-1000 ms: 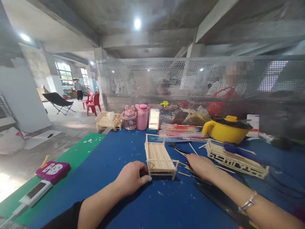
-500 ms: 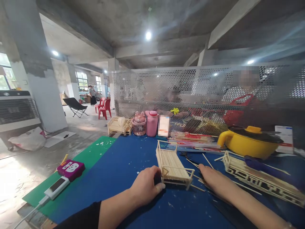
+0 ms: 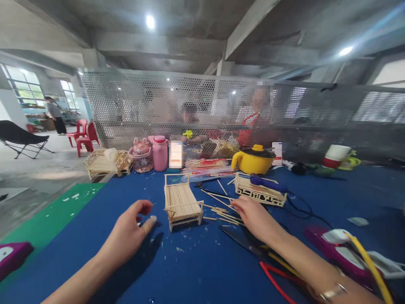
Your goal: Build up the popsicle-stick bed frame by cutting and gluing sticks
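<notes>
My left hand (image 3: pixel 134 223) is open over the blue tabletop, thumb and fingers apart, left of a small bed-like frame (image 3: pixel 182 198) built of thin wooden sticks. That model stands upright with a gap between it and the hand. My right hand (image 3: pixel 255 215) is closed at the fingertips among loose sticks, pinching the end of a thin wooden stick (image 3: pixel 218 200). Several short sticks (image 3: pixel 226 215) lie below its fingers. Past the right hand is a second stick model (image 3: pixel 259 190) with a lattice side, and a purple-handled tool (image 3: pixel 265 182) rests on it.
Pliers (image 3: pixel 240 240) with red handles lie under my right forearm. A yellow pot (image 3: pixel 255 160), pink bottle (image 3: pixel 160 154), pink jar (image 3: pixel 141 156) and another stick model (image 3: pixel 107 162) line the back, before a perforated metal screen (image 3: pixel 133 97). A purple power strip (image 3: pixel 341 253) with cables is at right.
The view has swung to the right. My left hand has let go of the bed-like model and moved away to its left. My right hand stays among the loose sticks.
</notes>
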`<state>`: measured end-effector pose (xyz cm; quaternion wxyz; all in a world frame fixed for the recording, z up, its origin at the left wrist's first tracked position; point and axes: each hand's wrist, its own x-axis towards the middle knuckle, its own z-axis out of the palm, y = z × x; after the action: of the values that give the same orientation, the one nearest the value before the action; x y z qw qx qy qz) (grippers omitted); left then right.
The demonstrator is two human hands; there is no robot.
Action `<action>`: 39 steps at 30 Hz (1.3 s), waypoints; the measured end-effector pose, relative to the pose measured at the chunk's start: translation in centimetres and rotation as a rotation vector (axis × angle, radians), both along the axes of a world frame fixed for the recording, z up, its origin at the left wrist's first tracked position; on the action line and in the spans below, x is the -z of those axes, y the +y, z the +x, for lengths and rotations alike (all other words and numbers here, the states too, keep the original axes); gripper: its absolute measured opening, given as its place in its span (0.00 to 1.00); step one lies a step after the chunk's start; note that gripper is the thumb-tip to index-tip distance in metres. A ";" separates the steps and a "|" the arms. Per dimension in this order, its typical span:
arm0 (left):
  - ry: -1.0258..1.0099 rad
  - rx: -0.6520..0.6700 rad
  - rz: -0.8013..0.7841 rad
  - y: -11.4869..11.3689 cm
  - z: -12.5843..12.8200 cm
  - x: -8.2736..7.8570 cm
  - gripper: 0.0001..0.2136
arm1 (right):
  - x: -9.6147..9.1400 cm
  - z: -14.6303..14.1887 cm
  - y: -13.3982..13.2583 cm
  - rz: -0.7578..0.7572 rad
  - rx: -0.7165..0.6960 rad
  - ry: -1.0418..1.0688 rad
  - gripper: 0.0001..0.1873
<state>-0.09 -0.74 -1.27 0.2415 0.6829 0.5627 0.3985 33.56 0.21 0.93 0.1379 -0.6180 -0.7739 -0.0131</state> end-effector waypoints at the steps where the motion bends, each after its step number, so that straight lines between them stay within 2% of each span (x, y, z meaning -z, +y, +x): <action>1: -0.056 -0.043 0.032 0.5 -0.1 -0.6 0.14 | -0.4 -0.1 -1.2 0.020 0.003 0.055 0.16; 3: -0.179 -0.126 0.105 1.7 0.2 -1.7 0.15 | -1.3 -1.2 -3.1 0.040 -0.028 0.217 0.13; 6: -0.388 -0.179 0.173 3.5 1.4 -2.4 0.17 | -2.6 -4.6 -4.5 0.017 -0.174 0.384 0.09; 9: -0.510 -0.143 0.135 3.9 2.5 -1.4 0.15 | -3.2 -8.4 -4.2 0.044 -0.328 0.409 0.08; 13: -0.443 -0.040 0.059 2.4 3.1 0.8 0.13 | -2.3 -11.2 -2.7 0.119 -0.427 0.378 0.09; 17: -0.409 0.093 -0.054 1.2 3.3 1.7 0.11 | -0.5 -11.9 -1.6 0.173 -0.374 0.405 0.09; 20: -0.421 0.138 -0.059 1.1 3.3 1.8 0.10 | 0.5 -12.1 -1.1 0.199 -0.341 0.385 0.09; 26: -0.390 0.157 -0.071 1.0 2.9 2.0 0.09 | 1.4 -12.6 -0.7 0.244 -0.315 0.392 0.09; 32: -0.363 0.137 -0.089 0.6 3.0 1.5 0.10 | 1.7 -12.7 -0.6 0.305 -0.321 0.422 0.07; 39: -0.327 0.124 -0.060 0.5 2.9 1.3 0.09 | 1.8 -12.8 -0.7 0.298 -0.316 0.373 0.07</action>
<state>2.84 -0.26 -2.59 0.3741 0.6350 0.4843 0.4715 20.77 -0.45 -0.87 0.3673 -0.4546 -0.8114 0.0088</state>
